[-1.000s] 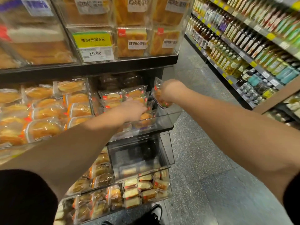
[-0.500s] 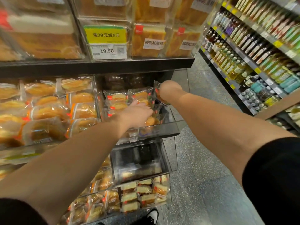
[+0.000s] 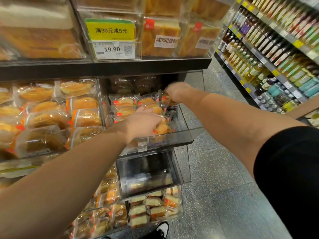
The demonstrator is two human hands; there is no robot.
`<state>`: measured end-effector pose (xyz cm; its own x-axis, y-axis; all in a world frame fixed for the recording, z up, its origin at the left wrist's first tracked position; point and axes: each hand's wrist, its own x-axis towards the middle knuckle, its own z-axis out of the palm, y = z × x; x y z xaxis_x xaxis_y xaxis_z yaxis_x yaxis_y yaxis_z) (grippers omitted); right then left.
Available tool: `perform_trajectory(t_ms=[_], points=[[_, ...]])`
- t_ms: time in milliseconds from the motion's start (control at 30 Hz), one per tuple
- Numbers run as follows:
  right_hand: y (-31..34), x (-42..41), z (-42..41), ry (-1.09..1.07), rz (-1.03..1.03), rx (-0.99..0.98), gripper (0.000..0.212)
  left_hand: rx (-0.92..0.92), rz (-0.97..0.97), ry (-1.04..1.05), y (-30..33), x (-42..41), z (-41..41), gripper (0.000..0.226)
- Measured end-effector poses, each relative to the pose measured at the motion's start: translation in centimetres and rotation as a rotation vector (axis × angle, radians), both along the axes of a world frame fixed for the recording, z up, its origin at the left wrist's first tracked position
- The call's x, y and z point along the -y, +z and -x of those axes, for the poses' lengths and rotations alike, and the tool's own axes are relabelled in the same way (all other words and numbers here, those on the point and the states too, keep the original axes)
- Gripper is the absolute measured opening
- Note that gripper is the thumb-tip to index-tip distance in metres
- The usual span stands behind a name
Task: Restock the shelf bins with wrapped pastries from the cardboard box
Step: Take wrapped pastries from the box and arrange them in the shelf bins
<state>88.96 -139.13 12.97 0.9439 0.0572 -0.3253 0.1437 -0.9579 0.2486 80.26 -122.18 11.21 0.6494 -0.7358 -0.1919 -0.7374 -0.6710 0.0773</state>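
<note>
Both arms are reaching into the clear shelf bin at the right end of the middle shelf. The left hand lies palm down on the wrapped pastries at the front of that bin, fingers curled around one small golden bun in its wrapper. The right hand is further back at the bin's far right corner, closed into a loose fist and pinching the edge of another wrapped pastry that stands on end against the others. It's blurry there, so I can't tell how much of it is gripped. The bin looks roughly half full, packs stacked at the back. Left of it sits a fuller bin of bigger buns. Above is a yellow promo sign and a price tag reading 19.90. No cardboard box in view.
</note>
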Motion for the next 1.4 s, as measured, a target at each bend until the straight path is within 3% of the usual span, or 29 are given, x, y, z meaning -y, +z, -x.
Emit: perform_trajectory(t_ms=[133,300,467,633,867,967,1167,1267,1400], points=[[-0.5,0.2,0.3,0.003,0.026,0.006,0.026,0.002,-0.001,0.0,0.0,0.1,-0.1,0.013],[-1.2,0.7,2.2,-0.048,-0.027,0.263,0.049,0.022,-0.007,-0.013,-0.6,0.0,-0.3,0.017],[-1.6,0.6,2.4,-0.253,-0.176,0.223,0.044,0.023,-0.003,-0.022,-0.8,-0.2,-0.6,0.014],[-2.2,0.6,2.2,-0.259,-0.241,0.185,0.052,0.015,0.015,-0.02,-0.8,-0.6,-0.4,0.019],[-2.1,0.7,1.7,-0.243,-0.159,0.054,0.056,-0.06,-0.007,0.047,-0.3,-0.9,-0.5,0.016],[-1.5,0.5,1.9,-0.282,-0.212,0.023,0.056,-0.069,-0.038,0.063,-0.4,-0.6,-0.7,0.024],[1.7,0.7,5.5,-0.366,-0.37,0.05,0.058,-0.022,-0.085,-0.025,1.1,0.2,-0.3,0.014],[4.7,0.5,8.7,-0.397,-0.457,0.088,0.049,-0.048,-0.1,0.014,2.5,-0.5,0.3,0.018],[9.1,-0.4,14.5,-0.464,-0.483,0.102,0.049,-0.078,-0.021,0.08,5.8,-1.9,1.4,0.042]])
